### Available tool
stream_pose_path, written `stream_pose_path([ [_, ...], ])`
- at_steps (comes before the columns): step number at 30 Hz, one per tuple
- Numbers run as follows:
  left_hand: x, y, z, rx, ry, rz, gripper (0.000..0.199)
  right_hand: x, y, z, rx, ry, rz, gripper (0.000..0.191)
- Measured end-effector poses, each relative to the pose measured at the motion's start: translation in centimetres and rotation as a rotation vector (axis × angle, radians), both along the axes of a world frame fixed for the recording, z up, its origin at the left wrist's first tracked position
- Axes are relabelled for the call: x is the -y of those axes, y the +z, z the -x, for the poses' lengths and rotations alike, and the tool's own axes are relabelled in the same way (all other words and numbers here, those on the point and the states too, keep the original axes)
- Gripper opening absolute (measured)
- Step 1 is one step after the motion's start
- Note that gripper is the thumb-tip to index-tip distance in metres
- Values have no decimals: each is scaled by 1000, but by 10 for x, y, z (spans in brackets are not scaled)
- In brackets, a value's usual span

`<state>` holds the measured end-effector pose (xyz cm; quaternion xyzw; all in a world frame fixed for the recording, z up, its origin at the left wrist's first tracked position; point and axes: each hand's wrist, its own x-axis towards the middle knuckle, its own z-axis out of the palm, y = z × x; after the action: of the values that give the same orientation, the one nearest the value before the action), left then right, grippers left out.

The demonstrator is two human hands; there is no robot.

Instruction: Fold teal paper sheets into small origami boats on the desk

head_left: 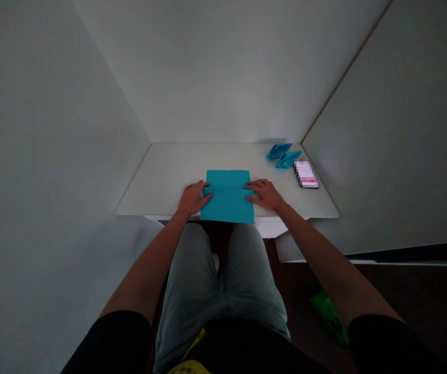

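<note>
A square sheet of blue paper (229, 202) lies on the white table (161, 176), its near edge reaching slightly past the table's front. A faint crosswise line shows on its upper half. My left hand (193, 198) rests at the sheet's left edge, thumb and fingertips on the paper and fingers apart. On the opposite edge, my right hand (265, 194) touches the sheet with its fingers stretched out and spread. Neither hand wraps around anything.
Two folded blue paper shapes (288, 159) sit at the table's back right corner. Beside them lies a phone (306, 173) with a blurred, lit screen. White walls (223, 72) enclose the table on three sides. A green bag-like thing (328, 314) is on the dark floor at right.
</note>
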<state>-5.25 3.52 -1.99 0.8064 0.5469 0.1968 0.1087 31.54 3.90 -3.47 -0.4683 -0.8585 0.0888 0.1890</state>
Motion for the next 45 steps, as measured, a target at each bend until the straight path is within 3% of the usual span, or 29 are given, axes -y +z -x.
stream_pose_path([
  [9, -4, -5, 3, -11, -35, -13, 43, -6, -5, -4, -39, -36, -34, 39],
  [15, -5, -6, 3, 8, -75, -27, 36, -12, -6, -5, -142, -117, 13, 48],
  [19, -3, -6, 1, 35, -38, -26, 34, -8, -7, 9, -272, -209, 33, 56],
  [24, 0, -4, -8, 342, 125, 9, 33, 0, -7, 45, -625, -375, 112, 58],
  [28, -8, 11, -17, 602, 194, 11, 36, -12, 6, 60, -806, -394, 185, 61],
  [31, -19, 23, -20, 632, 204, -3, 34, -25, 15, 57, -867, -387, 188, 61],
  [34, -26, 22, -18, 502, 247, 13, 31, -27, 10, 47, -764, -366, 178, 60],
  [38, -20, 3, -15, 320, 278, 58, 27, -14, -9, 38, -398, -423, 177, 56],
  [41, -13, -8, -14, 244, 186, 43, 60, -4, -18, 38, -242, -433, 131, 49],
  [43, -10, -11, -14, 203, 118, 30, 86, -1, -19, 39, -226, -417, 114, 44],
  [45, -10, -10, -15, 190, 78, 39, 99, 0, -17, 40, -245, -391, 104, 43],
])
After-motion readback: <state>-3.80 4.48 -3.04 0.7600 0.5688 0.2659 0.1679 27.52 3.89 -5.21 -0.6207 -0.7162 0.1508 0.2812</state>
